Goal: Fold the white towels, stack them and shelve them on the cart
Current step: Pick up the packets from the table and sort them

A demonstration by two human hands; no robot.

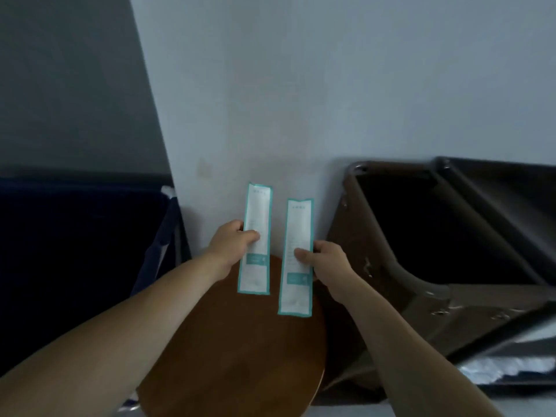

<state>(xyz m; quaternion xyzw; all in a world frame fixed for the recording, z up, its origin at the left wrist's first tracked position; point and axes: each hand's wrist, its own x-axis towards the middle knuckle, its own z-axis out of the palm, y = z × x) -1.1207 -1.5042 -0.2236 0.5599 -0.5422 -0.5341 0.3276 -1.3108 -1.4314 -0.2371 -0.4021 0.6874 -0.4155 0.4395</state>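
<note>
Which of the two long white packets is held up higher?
The left packet, pinched by the left hand. Its top reaches higher up the wall than the right packet in the right hand.

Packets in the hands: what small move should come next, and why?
Probably lay both down on the table. The left hand pinches the left packet and the right hand pinches the right packet, both held over the table, so neither hand is free for folding.
</note>
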